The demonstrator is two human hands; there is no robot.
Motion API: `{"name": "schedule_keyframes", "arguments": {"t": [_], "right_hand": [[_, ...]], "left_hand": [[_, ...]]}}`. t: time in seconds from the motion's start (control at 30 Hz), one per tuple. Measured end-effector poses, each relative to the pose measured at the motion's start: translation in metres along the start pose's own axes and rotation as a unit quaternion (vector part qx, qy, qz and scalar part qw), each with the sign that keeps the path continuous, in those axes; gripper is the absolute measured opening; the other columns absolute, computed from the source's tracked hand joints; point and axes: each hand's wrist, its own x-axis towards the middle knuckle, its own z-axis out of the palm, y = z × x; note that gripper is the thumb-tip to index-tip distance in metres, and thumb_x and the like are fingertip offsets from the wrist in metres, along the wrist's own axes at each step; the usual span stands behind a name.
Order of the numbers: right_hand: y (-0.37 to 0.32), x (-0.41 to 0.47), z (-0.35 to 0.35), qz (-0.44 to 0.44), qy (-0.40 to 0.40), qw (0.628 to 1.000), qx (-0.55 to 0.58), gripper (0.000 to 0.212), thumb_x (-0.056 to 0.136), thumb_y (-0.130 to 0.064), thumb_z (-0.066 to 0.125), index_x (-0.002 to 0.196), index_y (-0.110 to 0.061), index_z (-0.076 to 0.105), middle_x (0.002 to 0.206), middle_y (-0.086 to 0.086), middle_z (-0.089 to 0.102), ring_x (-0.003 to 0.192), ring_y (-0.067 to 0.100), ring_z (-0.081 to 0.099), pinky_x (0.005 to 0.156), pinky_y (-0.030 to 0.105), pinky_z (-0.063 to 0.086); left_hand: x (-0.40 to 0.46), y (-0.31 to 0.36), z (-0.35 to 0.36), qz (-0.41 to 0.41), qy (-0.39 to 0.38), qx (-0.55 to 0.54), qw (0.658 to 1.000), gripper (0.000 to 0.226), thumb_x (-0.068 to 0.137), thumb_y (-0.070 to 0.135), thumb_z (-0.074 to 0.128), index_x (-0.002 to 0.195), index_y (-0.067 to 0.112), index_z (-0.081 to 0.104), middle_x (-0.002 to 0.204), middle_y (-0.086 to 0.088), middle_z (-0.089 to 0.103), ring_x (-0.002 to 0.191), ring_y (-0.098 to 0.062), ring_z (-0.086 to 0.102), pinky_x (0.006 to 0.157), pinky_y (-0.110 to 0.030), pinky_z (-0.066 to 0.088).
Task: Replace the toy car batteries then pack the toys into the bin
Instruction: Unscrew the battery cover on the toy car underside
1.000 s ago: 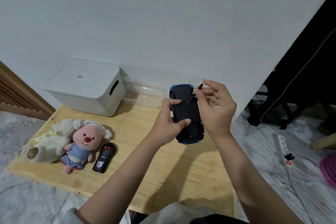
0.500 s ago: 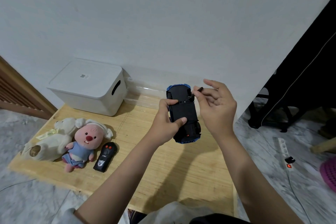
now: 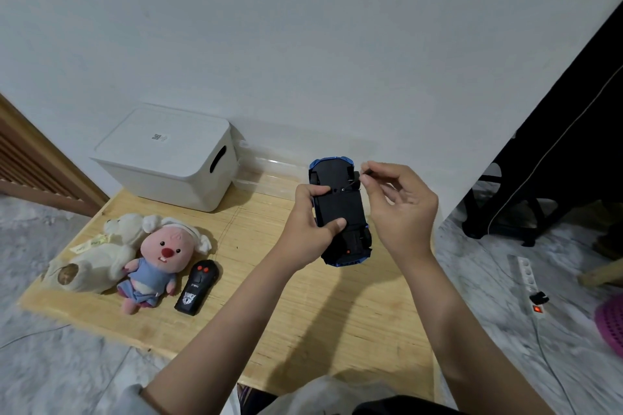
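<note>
Wooden table (image 3: 303, 313) holds lidded white bin (image 3: 161, 158), contents hidden.

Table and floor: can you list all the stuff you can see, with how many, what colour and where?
toy car: 1, blue with black underside, held upside down over the table
small screwdriver: 1, dark, tip on the car's underside
bin: 1, white, lid on, back left of the table
clear tray: 1, see-through, by the wall beside the bin
plush toys: 2, cream one and pink one in blue, left side
remote: 1, black, right of the pink plush
table: 1, light wood
power strip: 1, white, floor on the right
basket: 1, pink, far right edge
left hand: grips the car
right hand: fingers pinch the screwdriver
</note>
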Motion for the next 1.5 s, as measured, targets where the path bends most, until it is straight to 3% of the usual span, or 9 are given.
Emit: {"name": "schedule_keyframes", "arguments": {"t": [0.13, 0.27, 0.5, 0.63, 0.83, 1.03, 1.2, 1.37, 1.5], "right_hand": [[0.0, -0.003, 0.001, -0.025, -0.023, 0.999, -0.018, 0.025, 0.079, 0.003, 0.069, 0.095, -0.018, 0.069, 0.093, -0.005, 0.07, 0.089, 0.016, 0.069, 0.082, 0.031, 0.055], [0.002, -0.001, 0.003, -0.035, 0.011, 0.999, -0.016, 0.021, 0.076, 0.0, 0.075, 0.091, -0.014, 0.071, 0.086, -0.001, 0.065, 0.082, 0.013, 0.066, 0.074, 0.027, 0.056], [0.002, -0.001, 0.004, 0.013, 0.003, 1.0, 0.012, 0.034, 0.078, 0.007, 0.07, 0.093, -0.024, 0.068, 0.089, -0.006, 0.07, 0.082, 0.007, 0.07, 0.08, 0.025, 0.056], [0.005, -0.002, 0.005, 0.004, -0.017, 1.0, -0.005, 0.026, 0.078, 0.007, 0.069, 0.094, -0.013, 0.071, 0.09, 0.0, 0.07, 0.084, 0.01, 0.069, 0.08, 0.028, 0.057], [0.01, 0.0, 0.003, -0.028, 0.001, 0.999, -0.025, 0.023, 0.075, 0.003, 0.075, 0.092, -0.011, 0.071, 0.083, 0.003, 0.066, 0.077, 0.008, 0.068, 0.073, 0.027, 0.057], [0.011, -0.002, 0.005, 0.01, 0.008, 1.0, 0.003, 0.028, 0.076, 0.007, 0.072, 0.093, -0.015, 0.069, 0.086, 0.0, 0.071, 0.08, 0.014, 0.07, 0.077, 0.029, 0.057], [0.01, -0.002, 0.005, -0.025, -0.001, 1.0, -0.011, 0.024, 0.074, 0.004, 0.075, 0.093, -0.01, 0.07, 0.085, 0.004, 0.065, 0.077, 0.012, 0.067, 0.075, 0.03, 0.058], [0.011, -0.002, 0.004, 0.005, 0.01, 1.0, 0.005, 0.03, 0.077, 0.007, 0.071, 0.099, -0.013, 0.068, 0.086, 0.008, 0.068, 0.078, 0.015, 0.068, 0.077, 0.025, 0.057], [0.008, -0.004, 0.006, 0.01, 0.008, 1.0, 0.001, 0.03, 0.077, 0.006, 0.071, 0.095, -0.017, 0.068, 0.088, 0.001, 0.07, 0.08, 0.014, 0.069, 0.078, 0.029, 0.057]], "left_hand": [[0.0, -0.001, 0.002, -0.011, 0.008, -0.01, 1.0, 0.045, 0.087, -0.006, 0.059, 0.115, 0.02, 0.034, 0.105, 0.008, 0.045, 0.095, -0.013, 0.056, 0.072, -0.024, 0.057], [0.0, -0.001, 0.002, -0.013, 0.006, -0.01, 1.0, 0.045, 0.087, -0.007, 0.058, 0.115, 0.018, 0.033, 0.104, 0.007, 0.046, 0.094, -0.012, 0.056, 0.072, -0.025, 0.058], [0.002, -0.005, 0.0, -0.018, 0.001, 0.005, 1.0, 0.045, 0.087, -0.006, 0.058, 0.115, 0.018, 0.032, 0.103, 0.009, 0.047, 0.094, -0.01, 0.056, 0.076, -0.027, 0.057], [0.003, -0.007, 0.0, -0.021, -0.001, 0.002, 1.0, 0.045, 0.087, -0.006, 0.058, 0.115, 0.018, 0.032, 0.103, 0.007, 0.048, 0.093, -0.013, 0.057, 0.07, -0.024, 0.057], [0.005, -0.009, 0.0, -0.023, 0.005, 0.006, 1.0, 0.045, 0.087, -0.006, 0.059, 0.114, 0.018, 0.032, 0.105, 0.006, 0.048, 0.1, -0.018, 0.056, 0.081, -0.037, 0.057], [0.004, -0.008, 0.001, -0.018, 0.008, -0.003, 1.0, 0.045, 0.087, -0.008, 0.058, 0.115, 0.016, 0.031, 0.103, 0.006, 0.048, 0.096, -0.018, 0.056, 0.071, -0.025, 0.057], [0.004, -0.007, 0.001, -0.021, 0.004, -0.009, 1.0, 0.045, 0.087, -0.009, 0.057, 0.115, 0.016, 0.031, 0.103, 0.005, 0.047, 0.098, -0.018, 0.055, 0.079, -0.034, 0.057], [0.003, -0.007, 0.0, -0.023, 0.006, -0.011, 1.0, 0.045, 0.087, -0.009, 0.056, 0.114, 0.016, 0.031, 0.101, 0.006, 0.047, 0.09, -0.009, 0.055, 0.064, -0.019, 0.056], [0.001, -0.008, -0.001, -0.024, 0.004, -0.014, 1.0, 0.045, 0.087, -0.01, 0.056, 0.114, 0.016, 0.031, 0.1, 0.006, 0.047, 0.087, -0.007, 0.055, 0.061, -0.017, 0.055]]}}
